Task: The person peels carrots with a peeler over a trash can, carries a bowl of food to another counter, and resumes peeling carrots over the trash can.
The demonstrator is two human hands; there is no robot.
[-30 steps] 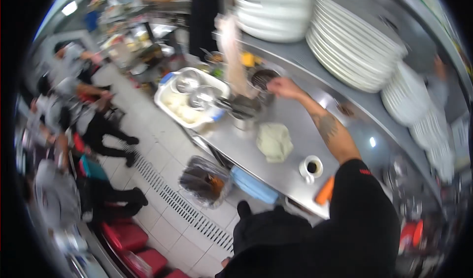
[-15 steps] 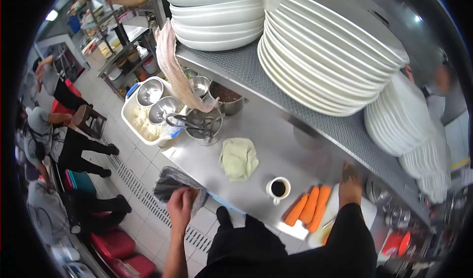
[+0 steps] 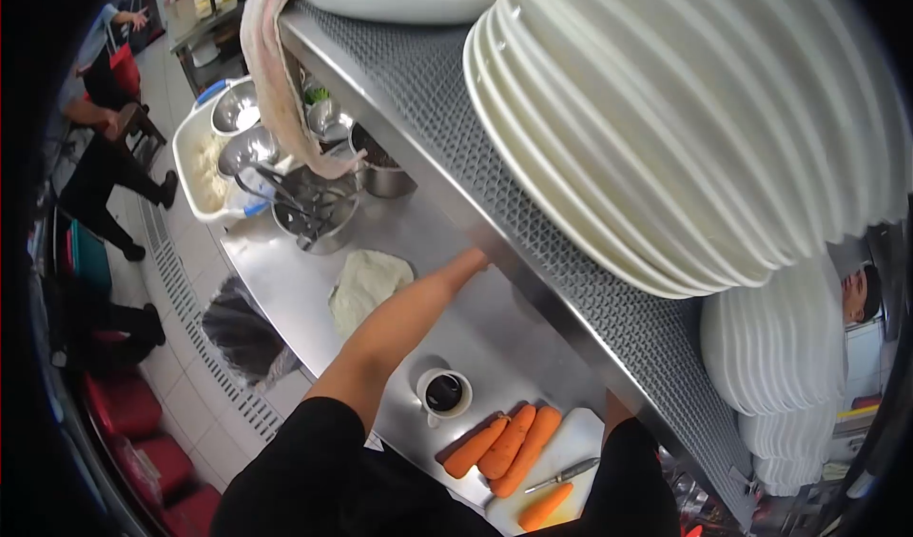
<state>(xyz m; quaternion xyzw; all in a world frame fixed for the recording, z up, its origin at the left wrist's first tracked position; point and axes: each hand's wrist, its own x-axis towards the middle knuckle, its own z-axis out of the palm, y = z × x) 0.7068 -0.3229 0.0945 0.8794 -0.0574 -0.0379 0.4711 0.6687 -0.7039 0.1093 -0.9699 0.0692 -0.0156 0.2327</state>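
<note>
The left hand reaches under the grey perforated metal shelf, fingers hidden; the right hand is out of sight behind the shelf's edge. How open either is, or what it holds, I cannot tell. Near the right sleeve, three orange carrots lie side by side at the white cutting board, long axes slanting up rightward, toward the shelf. Half a second ago the left hand appeared over the black-lined bin; now its forearm crosses the steel counter.
</note>
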